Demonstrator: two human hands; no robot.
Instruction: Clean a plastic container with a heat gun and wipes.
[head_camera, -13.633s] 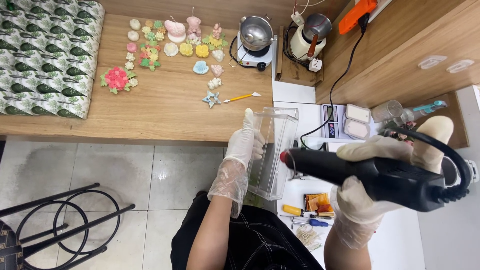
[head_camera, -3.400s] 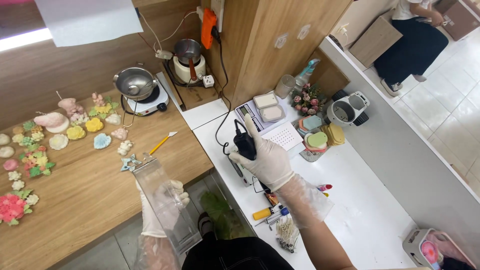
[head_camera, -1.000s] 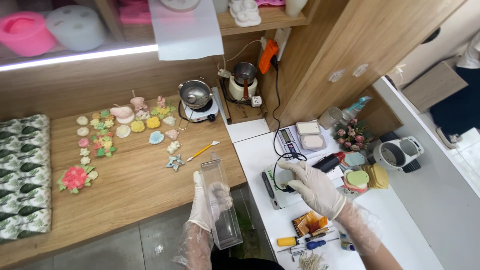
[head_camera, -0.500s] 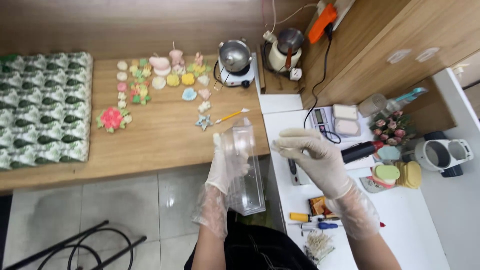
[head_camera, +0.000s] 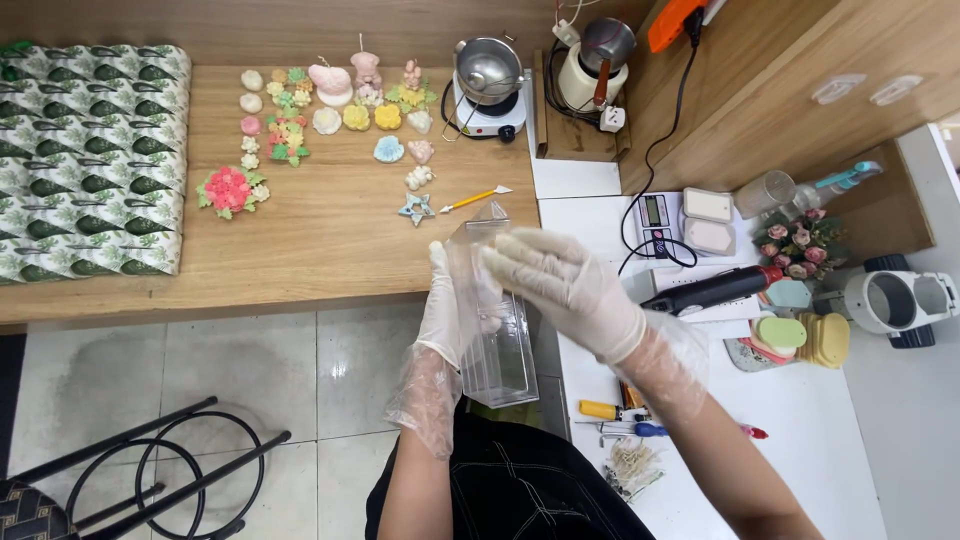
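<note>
Closing up a clear plastic box (head_camera: 495, 320) over the gap between the two work surfaces.

The left hand (head_camera: 455, 305) is gripping the box's side, fingers curled; the right hand (head_camera: 565, 285), fingers spread flat, is pressing its top end, and next probably needs firm, even pressure there.

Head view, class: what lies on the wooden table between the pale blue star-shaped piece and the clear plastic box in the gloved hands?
A yellow-handled, white-tipped tool lies between the pale blue star-shaped piece and the clear plastic box, seen in the head view.
</note>
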